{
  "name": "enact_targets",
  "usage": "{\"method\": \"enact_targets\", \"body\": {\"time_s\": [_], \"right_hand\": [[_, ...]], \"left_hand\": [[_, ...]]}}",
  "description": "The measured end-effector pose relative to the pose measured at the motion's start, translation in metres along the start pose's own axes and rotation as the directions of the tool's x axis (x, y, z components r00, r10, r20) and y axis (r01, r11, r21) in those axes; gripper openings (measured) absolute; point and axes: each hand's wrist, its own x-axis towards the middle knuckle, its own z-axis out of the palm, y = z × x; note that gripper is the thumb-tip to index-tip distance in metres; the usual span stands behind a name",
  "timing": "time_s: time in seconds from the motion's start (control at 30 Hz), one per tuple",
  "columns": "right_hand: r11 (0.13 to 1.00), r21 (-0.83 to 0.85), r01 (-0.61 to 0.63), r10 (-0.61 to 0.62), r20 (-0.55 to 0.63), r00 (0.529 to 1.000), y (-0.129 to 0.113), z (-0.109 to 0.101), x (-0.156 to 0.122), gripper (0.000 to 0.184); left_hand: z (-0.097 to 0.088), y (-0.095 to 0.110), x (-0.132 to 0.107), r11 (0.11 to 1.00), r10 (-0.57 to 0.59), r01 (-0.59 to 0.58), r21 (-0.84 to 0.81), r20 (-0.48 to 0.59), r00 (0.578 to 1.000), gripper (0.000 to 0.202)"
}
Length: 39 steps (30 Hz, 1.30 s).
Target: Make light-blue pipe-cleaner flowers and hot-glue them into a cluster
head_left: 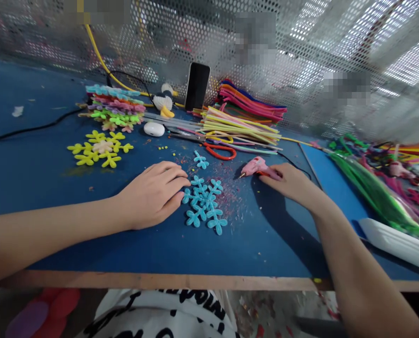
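Note:
A blue pipe-cleaner snowflake (204, 201) lies flat on the table in front of me. My left hand (156, 192) rests at its left side, the thumb and fingertips closed around the end of its left branch. Just above the snowflake lies a separate blue branch piece (201, 160), apart from it. On the right, my right hand (289, 180) grips the handle of a pink hot glue gun (255, 166), whose nozzle points left toward the blue pieces. Part of the handle is hidden by my fingers.
A yellow snowflake (100, 149) and a stack of coloured snowflakes (116, 108) lie at left. Orange-handled scissors (220, 151), a white case (154, 129), pipe cleaners (241, 126) and an upright phone (197, 87) stand behind. At right lie a green bundle (375, 188) and a white object (396, 241).

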Motion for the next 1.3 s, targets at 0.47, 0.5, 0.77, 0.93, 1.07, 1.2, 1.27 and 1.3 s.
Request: {"method": "enact_targets", "body": {"time_s": [0.47, 0.5, 0.77, 0.93, 1.07, 1.2, 1.27, 1.3], "right_hand": [[0.986, 0.114, 0.122, -0.099, -0.189, 0.977, -0.078, 0.001, -0.031, 0.025], [0.984, 0.101, 0.145, -0.122, -0.202, 0.972, -0.078, 0.002, -0.031, 0.023], [0.985, 0.021, 0.174, -0.166, -0.209, 0.964, -0.073, 0.006, -0.033, 0.025], [0.980, 0.028, 0.196, -0.186, -0.203, 0.961, -0.075, 0.004, -0.033, 0.029], [0.978, 0.030, 0.206, -0.195, -0.210, 0.958, -0.075, 0.004, -0.032, 0.031], [0.974, 0.024, 0.227, -0.218, -0.200, 0.955, -0.076, 0.002, -0.033, 0.029], [0.972, 0.016, 0.232, -0.224, -0.202, 0.953, -0.077, 0.002, -0.033, 0.029], [0.972, 0.011, 0.235, -0.228, -0.205, 0.952, -0.077, 0.002, -0.033, 0.029]], "left_hand": [[-0.002, -0.004, 0.001, 0.988, -0.025, 0.029, -0.154, 0.025, 0.999, 0.032], [-0.002, -0.004, 0.001, 0.988, -0.028, 0.032, -0.152, 0.025, 0.999, 0.031], [-0.004, -0.004, 0.002, 0.990, -0.021, 0.031, -0.135, 0.075, 0.997, 0.031], [-0.004, -0.006, 0.002, 0.990, -0.021, 0.033, -0.137, 0.088, 0.996, 0.031], [-0.004, -0.007, 0.002, 0.989, -0.014, 0.027, -0.147, 0.094, 0.995, 0.030], [-0.005, -0.006, 0.002, 0.989, -0.020, 0.034, -0.145, 0.094, 0.995, 0.030], [-0.005, -0.005, 0.002, 0.988, -0.027, 0.040, -0.148, 0.087, 0.996, 0.031], [-0.005, -0.005, 0.002, 0.988, -0.027, 0.039, -0.150, 0.084, 0.996, 0.031]]}}
